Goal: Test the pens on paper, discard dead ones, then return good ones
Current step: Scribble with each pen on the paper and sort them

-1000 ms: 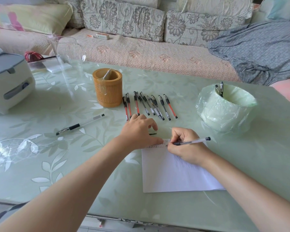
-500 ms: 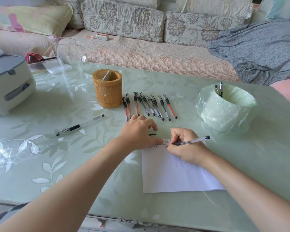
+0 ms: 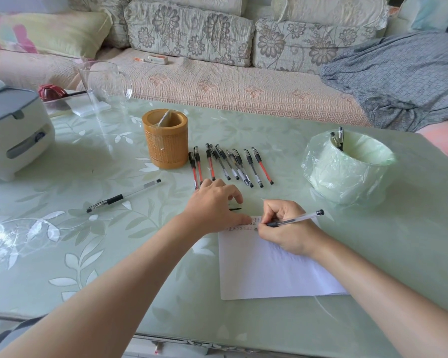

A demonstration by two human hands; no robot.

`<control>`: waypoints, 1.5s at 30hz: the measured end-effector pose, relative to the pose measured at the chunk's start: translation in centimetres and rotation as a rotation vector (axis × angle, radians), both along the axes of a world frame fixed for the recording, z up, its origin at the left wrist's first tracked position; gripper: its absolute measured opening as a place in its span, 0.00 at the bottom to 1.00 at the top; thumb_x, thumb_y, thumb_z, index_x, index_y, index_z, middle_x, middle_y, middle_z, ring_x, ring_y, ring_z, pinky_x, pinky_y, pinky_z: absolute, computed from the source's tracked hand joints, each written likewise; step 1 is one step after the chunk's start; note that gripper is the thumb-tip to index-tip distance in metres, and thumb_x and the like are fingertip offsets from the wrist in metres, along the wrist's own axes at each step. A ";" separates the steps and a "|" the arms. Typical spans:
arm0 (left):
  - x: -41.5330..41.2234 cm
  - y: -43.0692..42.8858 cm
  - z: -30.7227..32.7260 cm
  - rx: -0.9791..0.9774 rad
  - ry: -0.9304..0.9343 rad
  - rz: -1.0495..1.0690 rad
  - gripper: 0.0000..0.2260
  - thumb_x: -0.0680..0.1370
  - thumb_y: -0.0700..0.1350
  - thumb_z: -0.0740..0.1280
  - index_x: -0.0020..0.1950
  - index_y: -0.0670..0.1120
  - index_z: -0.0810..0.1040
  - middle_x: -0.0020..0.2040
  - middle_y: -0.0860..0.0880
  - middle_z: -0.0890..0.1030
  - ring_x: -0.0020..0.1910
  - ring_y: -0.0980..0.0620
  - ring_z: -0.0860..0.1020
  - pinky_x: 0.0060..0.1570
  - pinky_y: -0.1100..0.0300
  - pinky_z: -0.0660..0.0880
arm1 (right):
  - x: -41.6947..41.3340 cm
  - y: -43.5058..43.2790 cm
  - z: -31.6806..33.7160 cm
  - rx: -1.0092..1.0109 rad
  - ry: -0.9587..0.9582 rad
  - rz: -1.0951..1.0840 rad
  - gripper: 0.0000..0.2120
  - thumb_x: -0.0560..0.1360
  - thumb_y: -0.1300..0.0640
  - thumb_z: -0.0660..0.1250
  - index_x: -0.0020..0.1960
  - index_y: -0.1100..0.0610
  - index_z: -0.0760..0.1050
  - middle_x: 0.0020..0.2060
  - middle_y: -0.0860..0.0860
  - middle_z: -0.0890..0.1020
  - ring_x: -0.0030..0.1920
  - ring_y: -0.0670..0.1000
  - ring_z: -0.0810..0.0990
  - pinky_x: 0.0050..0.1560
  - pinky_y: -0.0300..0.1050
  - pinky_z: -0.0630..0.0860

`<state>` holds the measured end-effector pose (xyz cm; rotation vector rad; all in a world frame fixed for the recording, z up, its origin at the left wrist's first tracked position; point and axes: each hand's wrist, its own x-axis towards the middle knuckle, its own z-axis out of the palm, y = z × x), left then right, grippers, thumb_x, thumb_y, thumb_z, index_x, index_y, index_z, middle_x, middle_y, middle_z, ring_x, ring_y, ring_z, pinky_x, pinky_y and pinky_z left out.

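Two hands meet at the top edge of the paper [image 3: 269, 275]: the right hand [image 3: 285, 228] pinches a clear pen [image 3: 299, 218], tip down among rows of small marks, while the left hand [image 3: 215, 205] lies relaxed, thumb pressing the sheet's corner (a black cap [image 3: 234, 209] sits by its fingers). Beyond them a row of pens [image 3: 230, 164] lies beside the wooden holder [image 3: 166, 140], one lone pen [image 3: 123, 196] lies apart at left, and two discarded pens [image 3: 338, 136] stand in the bag-lined bin [image 3: 347, 171].
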<state>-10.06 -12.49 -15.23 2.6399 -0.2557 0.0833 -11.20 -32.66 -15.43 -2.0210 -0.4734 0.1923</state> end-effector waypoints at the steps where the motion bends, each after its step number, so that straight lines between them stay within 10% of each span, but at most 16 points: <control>1: 0.0 0.0 0.0 0.001 0.000 0.000 0.22 0.65 0.66 0.73 0.55 0.59 0.77 0.53 0.56 0.73 0.54 0.52 0.66 0.59 0.57 0.69 | 0.0 0.1 0.0 0.000 0.000 -0.001 0.09 0.65 0.62 0.68 0.32 0.58 0.67 0.28 0.49 0.68 0.30 0.48 0.65 0.32 0.44 0.61; 14: -0.3 0.0 0.3 0.005 0.002 -0.003 0.22 0.66 0.66 0.72 0.55 0.59 0.77 0.52 0.56 0.73 0.55 0.53 0.66 0.58 0.57 0.70 | 0.3 0.0 0.5 0.170 0.091 -0.108 0.10 0.67 0.67 0.66 0.34 0.60 0.66 0.26 0.53 0.67 0.26 0.48 0.62 0.28 0.40 0.58; 27: -0.4 2.5 2.1 0.050 0.031 -0.094 0.07 0.75 0.50 0.72 0.52 0.54 0.82 0.49 0.55 0.76 0.48 0.55 0.72 0.45 0.61 0.69 | 0.5 1.1 2.6 0.255 0.160 -0.114 0.18 0.82 0.68 0.55 0.65 0.54 0.76 0.47 0.57 0.82 0.32 0.52 0.78 0.24 0.44 0.71; 32: -0.9 2.4 2.3 0.002 0.001 -0.060 0.05 0.75 0.44 0.71 0.50 0.52 0.80 0.44 0.56 0.77 0.45 0.54 0.76 0.44 0.60 0.74 | 0.6 1.2 4.9 0.476 0.292 -0.123 0.20 0.79 0.70 0.50 0.57 0.58 0.78 0.46 0.57 0.79 0.33 0.56 0.79 0.30 0.47 0.77; 39: -1.4 2.1 3.5 -0.161 -0.038 -0.030 0.05 0.77 0.44 0.69 0.51 0.50 0.80 0.42 0.57 0.79 0.41 0.58 0.75 0.38 0.73 0.67 | 1.4 0.1 4.8 -0.159 -0.096 -0.189 0.11 0.72 0.57 0.73 0.51 0.44 0.79 0.40 0.44 0.83 0.32 0.45 0.77 0.42 0.46 0.78; 45: -1.8 2.1 3.7 -0.201 -0.044 -0.029 0.04 0.76 0.44 0.70 0.51 0.50 0.81 0.41 0.58 0.79 0.40 0.58 0.76 0.38 0.74 0.67 | 0.8 0.4 4.7 -0.405 -0.209 -0.190 0.06 0.73 0.51 0.72 0.48 0.42 0.82 0.40 0.36 0.83 0.36 0.36 0.75 0.43 0.39 0.73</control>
